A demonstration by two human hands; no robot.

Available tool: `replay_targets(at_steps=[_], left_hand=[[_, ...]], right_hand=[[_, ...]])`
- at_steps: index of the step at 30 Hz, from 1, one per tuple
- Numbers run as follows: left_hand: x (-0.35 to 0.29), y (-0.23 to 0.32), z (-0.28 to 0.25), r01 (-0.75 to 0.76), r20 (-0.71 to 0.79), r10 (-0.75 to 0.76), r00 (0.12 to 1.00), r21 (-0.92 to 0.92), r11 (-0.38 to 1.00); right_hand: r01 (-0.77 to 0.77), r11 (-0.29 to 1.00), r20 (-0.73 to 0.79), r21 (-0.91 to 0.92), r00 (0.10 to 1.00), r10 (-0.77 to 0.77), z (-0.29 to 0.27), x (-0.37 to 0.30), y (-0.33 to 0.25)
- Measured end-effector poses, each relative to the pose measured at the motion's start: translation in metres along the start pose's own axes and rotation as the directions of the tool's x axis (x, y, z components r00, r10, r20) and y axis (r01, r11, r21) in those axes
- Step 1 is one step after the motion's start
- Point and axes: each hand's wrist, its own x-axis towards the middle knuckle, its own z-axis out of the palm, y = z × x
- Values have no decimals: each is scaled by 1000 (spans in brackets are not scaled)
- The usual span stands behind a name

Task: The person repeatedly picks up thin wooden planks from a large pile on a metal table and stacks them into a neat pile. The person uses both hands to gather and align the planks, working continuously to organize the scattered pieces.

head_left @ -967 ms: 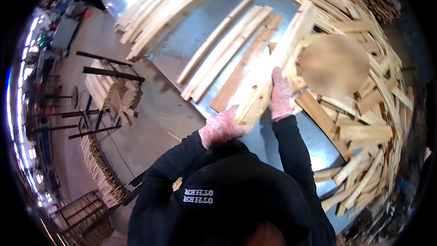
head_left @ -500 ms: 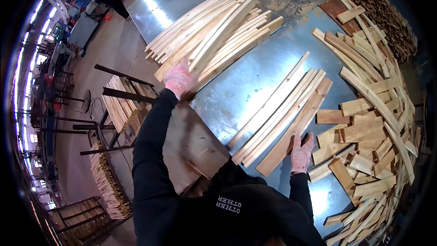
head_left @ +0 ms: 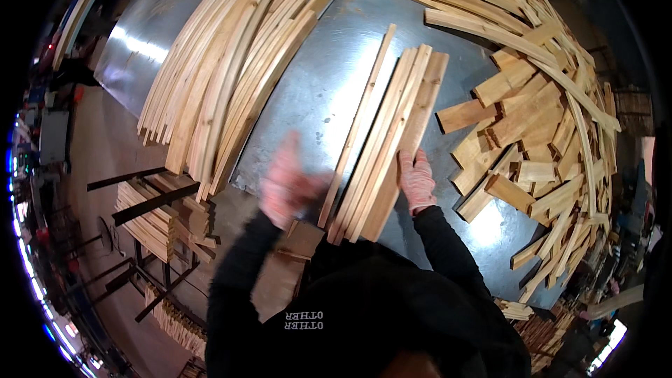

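Observation:
Pale curved wooden slats (head_left: 381, 140) lie side by side on the metal table in front of me, one set slightly apart on the left. A wider, browner board (head_left: 414, 126) forms the right side of this group. My right hand (head_left: 418, 185), in a pink-and-white glove, rests against that board's right edge with its fingers apart. Left of the group, my gloved left hand (head_left: 285, 185) hovers near the lower end of the separate slat. It is smeared by motion, but its fingers look spread and nothing shows in them.
A larger row of curved slats (head_left: 203, 77) lies on the table's left part. Short wood blocks and long curved pieces form a loose heap (head_left: 532, 119) on the right. Below the table's left edge stands a dark metal rack (head_left: 154, 203) with stacked slats.
My left hand has let go of a slat in the left row and moved right, toward the nearer group. The right hand stays at the board's edge. The whole view has shifted.

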Motion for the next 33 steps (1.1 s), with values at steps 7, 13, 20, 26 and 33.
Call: replay_targets(at_steps=[7, 13, 20, 26, 33], left_hand=[[-32, 118, 100, 163, 165, -262, 951, 453, 876], [-4, 80, 47, 589, 482, -358, 800, -515, 623], [-24, 64, 62, 381, 672, -42, 740, -469, -797], [-41, 26, 50, 770, 486, -650, 585, -584, 257], [-29, -4, -33, 316, -395, -169, 903, 344, 884]], right_hand=[[554, 829, 37, -75, 832, -553, 22, 14, 33], [-263, 688, 493, 676, 856, -157, -7, 18, 17], [-92, 656, 501, 749, 727, -469, 22, 1, -23], [-139, 760, 548, 635, 775, -316, 67, -7, -54], [387, 917, 711, 100, 617, -338, 108, -29, -137]])
